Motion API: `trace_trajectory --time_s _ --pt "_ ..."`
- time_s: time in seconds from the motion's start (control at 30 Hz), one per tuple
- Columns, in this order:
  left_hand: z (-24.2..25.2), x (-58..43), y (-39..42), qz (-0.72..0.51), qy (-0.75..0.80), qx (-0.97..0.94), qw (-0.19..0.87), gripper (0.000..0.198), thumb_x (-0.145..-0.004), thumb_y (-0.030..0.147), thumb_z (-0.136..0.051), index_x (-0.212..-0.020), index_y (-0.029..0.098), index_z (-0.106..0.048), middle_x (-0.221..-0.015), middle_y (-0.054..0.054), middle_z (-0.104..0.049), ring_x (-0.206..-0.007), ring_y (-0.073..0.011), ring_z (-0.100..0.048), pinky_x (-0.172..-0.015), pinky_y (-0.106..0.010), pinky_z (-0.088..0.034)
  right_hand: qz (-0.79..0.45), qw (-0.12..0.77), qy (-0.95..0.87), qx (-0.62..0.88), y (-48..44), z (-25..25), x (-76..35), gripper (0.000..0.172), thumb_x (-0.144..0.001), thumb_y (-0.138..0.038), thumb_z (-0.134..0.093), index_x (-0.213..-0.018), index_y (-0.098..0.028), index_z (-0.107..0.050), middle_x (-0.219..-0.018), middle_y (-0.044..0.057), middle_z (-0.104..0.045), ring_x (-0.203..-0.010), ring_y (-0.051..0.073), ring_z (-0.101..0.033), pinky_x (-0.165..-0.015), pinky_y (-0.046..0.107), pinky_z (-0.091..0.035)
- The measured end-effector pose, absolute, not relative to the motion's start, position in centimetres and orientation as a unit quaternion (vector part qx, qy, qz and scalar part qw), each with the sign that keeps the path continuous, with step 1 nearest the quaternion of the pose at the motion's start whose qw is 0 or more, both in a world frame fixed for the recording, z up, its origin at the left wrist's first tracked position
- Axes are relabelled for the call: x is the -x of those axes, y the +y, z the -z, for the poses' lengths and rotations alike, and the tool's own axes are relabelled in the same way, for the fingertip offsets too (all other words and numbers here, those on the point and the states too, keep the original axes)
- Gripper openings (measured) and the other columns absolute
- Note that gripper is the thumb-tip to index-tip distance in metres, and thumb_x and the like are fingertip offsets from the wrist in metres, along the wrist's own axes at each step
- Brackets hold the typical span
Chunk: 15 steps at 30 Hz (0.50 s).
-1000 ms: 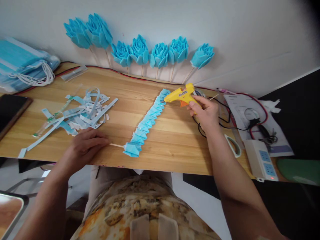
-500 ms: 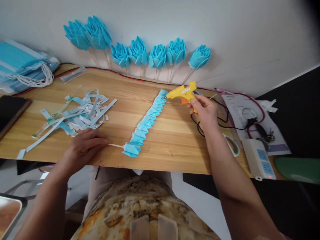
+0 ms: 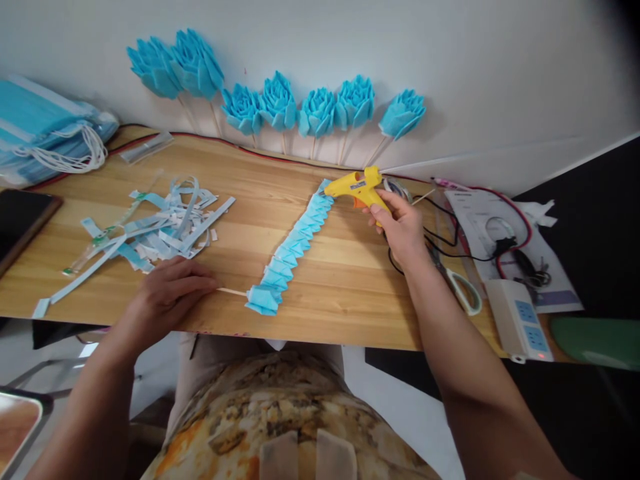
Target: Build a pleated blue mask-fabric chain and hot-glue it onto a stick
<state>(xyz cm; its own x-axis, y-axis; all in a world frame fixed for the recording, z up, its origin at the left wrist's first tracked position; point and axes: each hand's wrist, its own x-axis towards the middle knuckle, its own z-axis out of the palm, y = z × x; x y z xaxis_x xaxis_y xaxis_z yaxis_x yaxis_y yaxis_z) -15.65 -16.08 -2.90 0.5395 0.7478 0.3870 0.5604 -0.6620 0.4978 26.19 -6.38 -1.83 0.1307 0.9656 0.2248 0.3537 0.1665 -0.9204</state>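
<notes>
My left hand (image 3: 175, 290) rests by the table's front edge, its fingers closed on a thin wooden stick (image 3: 233, 291). The stick's far end meets the rolled near end of a long light-blue strip (image 3: 290, 250) with zigzag folded edges, lying slantwise on the table. A yellow hot glue gun (image 3: 357, 189) with an orange trigger is gripped in my right hand (image 3: 400, 223). Its nozzle is over the strip's far end; whether it touches I cannot tell.
Several blue flowers on sticks (image 3: 317, 112) lean against the wall. Left are blue-white scraps (image 3: 170, 227), face masks (image 3: 45, 133) and a phone (image 3: 27, 223). Right are scissors (image 3: 465, 292), a black cord (image 3: 457, 252), papers (image 3: 543, 267) and a power strip (image 3: 520, 320).
My right hand has carried the glue gun slightly to the left along the strip's far end, tilting it. More of the scissors shows. My left hand and the stick have stayed in place.
</notes>
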Motion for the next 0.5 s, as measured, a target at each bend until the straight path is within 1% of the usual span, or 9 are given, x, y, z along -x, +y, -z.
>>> trace_trajectory --time_s 0.17,0.33,0.4,0.5 --pt "2.96 15.79 -16.01 -0.29 0.368 -0.87 0.153 0.02 -0.092 0.01 -0.055 -0.097 0.023 -0.07 -0.094 -0.005 -0.068 -0.085 -0.0194 -0.06 -0.075 -0.033 -0.043 -0.304 0.488 -0.599 0.557 -6.45 2.06 -26.03 0.04 -0.082 -0.046 -0.066 -0.118 -0.027 -0.067 -0.088 0.002 -0.074 -0.06 0.012 -0.059 -0.046 0.022 -0.04" --pt "3.1 15.91 -16.04 -0.288 0.362 -0.874 0.147 0.02 -0.092 0.008 -0.056 -0.1 0.022 -0.068 -0.095 -0.005 -0.067 -0.087 -0.0191 -0.059 -0.076 -0.033 -0.043 -0.295 0.472 -0.614 0.56 -6.19 2.4 -25.99 0.041 -0.08 -0.049 -0.069 -0.114 -0.027 -0.068 -0.086 0.002 -0.073 -0.061 0.013 -0.059 -0.048 0.023 -0.042" --pt "3.11 15.89 -16.05 -0.289 0.364 -0.873 0.146 0.02 -0.092 0.008 -0.056 -0.099 0.021 -0.068 -0.095 -0.005 -0.066 -0.087 -0.0189 -0.059 -0.076 -0.033 -0.043 -0.31 0.484 -0.595 0.561 -6.07 2.2 -26.02 0.043 -0.08 -0.051 -0.069 -0.115 -0.026 -0.067 -0.088 0.003 -0.073 -0.06 0.012 -0.058 -0.046 0.022 -0.041" --pt "3.06 15.77 -16.1 -0.294 0.365 -0.87 0.15 0.02 -0.092 0.008 -0.056 -0.098 0.022 -0.068 -0.095 -0.005 -0.066 -0.086 -0.0189 -0.059 -0.076 -0.033 -0.042 -0.325 0.525 -0.547 0.566 -5.93 1.64 -26.26 0.045 -0.08 -0.054 -0.067 -0.115 -0.027 -0.066 -0.091 0.003 -0.071 -0.06 0.011 -0.058 -0.044 0.021 -0.039"
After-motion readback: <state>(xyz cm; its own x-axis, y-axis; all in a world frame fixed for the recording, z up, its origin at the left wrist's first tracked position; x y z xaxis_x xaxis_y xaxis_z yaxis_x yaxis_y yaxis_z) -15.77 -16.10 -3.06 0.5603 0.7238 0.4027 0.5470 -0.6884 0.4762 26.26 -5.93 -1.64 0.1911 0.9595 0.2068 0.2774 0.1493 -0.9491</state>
